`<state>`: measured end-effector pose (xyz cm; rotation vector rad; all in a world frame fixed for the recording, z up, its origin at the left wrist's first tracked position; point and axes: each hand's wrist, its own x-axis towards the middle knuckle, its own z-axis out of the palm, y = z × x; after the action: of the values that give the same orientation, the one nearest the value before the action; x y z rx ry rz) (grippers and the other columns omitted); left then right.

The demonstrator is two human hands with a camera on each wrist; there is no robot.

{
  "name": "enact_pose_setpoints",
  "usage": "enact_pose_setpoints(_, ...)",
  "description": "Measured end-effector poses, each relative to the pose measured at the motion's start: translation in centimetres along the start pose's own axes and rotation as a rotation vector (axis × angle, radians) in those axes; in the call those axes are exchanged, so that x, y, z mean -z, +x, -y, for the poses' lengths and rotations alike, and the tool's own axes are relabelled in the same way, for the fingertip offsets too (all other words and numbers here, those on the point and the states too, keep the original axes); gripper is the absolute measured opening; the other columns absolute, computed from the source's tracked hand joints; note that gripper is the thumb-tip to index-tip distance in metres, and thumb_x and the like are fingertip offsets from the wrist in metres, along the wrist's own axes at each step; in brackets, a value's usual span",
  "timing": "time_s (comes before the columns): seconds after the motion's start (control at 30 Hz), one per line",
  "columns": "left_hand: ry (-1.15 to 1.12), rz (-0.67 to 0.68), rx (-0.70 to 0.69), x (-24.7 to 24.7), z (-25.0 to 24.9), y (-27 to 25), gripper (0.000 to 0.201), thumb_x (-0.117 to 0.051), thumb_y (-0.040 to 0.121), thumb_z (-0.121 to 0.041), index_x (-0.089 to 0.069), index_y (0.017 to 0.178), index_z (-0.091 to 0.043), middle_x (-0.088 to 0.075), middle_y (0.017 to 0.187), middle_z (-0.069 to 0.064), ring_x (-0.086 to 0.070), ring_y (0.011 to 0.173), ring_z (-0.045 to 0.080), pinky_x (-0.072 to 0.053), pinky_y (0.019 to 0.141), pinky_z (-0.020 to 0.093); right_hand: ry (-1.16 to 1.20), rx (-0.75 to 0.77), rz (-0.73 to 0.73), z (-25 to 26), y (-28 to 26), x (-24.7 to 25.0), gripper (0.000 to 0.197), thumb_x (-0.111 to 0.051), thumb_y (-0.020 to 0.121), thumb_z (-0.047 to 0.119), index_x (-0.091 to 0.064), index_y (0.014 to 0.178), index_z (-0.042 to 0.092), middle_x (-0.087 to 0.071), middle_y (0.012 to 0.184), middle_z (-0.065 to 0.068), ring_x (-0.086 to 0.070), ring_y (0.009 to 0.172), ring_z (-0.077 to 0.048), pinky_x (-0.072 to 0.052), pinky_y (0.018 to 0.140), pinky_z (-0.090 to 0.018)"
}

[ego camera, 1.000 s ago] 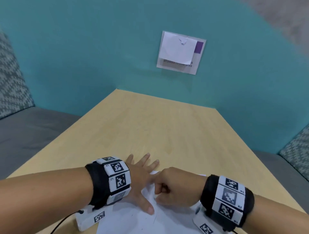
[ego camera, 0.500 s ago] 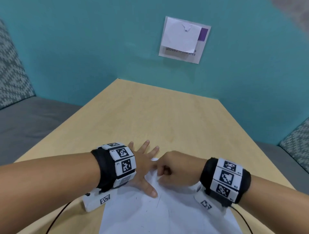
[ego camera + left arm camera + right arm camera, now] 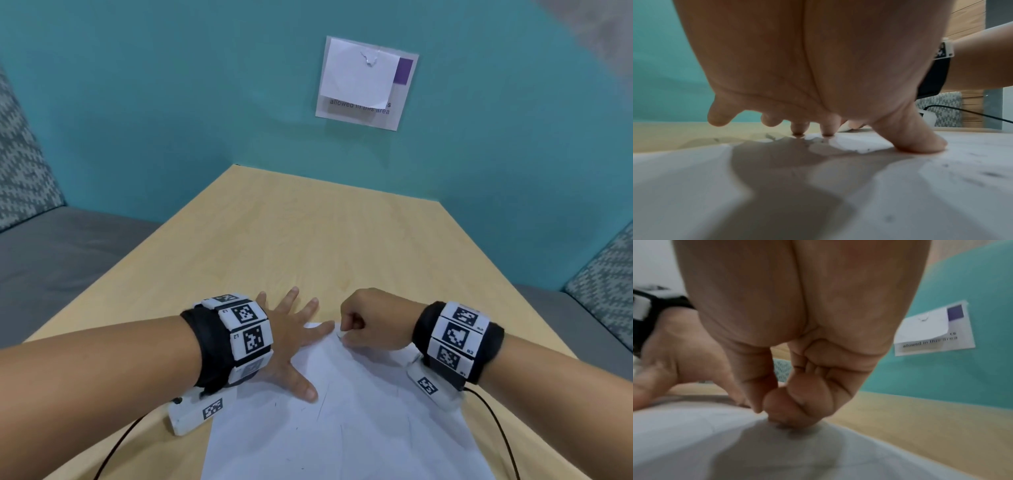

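paper [image 3: 342,428] flat on table [image 3: 308,240], nearest the person | left hand [image 3: 291,339] splayed, pressing its far-left corner | right hand [image 3: 373,325] pinching its far edge | advice: press firmly with left, lift slowly, avoid tearing

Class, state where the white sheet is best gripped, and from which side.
Probably pinch the sheet at its far edge from the right, as the right hand does: it lies flat and thin, and the left hand pins its far left part.
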<state>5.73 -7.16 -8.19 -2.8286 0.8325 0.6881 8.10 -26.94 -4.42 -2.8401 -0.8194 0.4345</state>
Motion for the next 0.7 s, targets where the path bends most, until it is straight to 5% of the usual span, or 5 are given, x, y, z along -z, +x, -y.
enact_pose_setpoints(0.2,-0.014,0.004,-0.009,0.2,0.2,-0.2,0.115,-0.055,0.074,-0.084,0.019,0.153,-0.046,0.03,0.163,-0.001,0.036,0.145,0.032,0.012,0.11,0.073,-0.006,0.015,0.015,0.1,0.0,0.0,0.015,-0.064,0.086,0.022,-0.068,0.092,0.009,-0.063,0.077,0.002,-0.051,0.063,-0.01,-0.042,0.059,-0.022)
enact_pose_setpoints(0.7,-0.008,0.02,-0.004,0.2,0.2,-0.2,0.116,-0.055,0.073,-0.085,0.02,0.152,-0.046,0.03,0.162,-0.002,0.037,0.144,0.032,0.014,0.109,0.074,-0.004,0.031,0.03,-0.3,0.2,-0.1,0.013,-0.065,0.087,0.024,-0.068,0.09,0.012,-0.056,0.071,0.011,-0.048,0.06,-0.004,-0.039,0.057,-0.019)
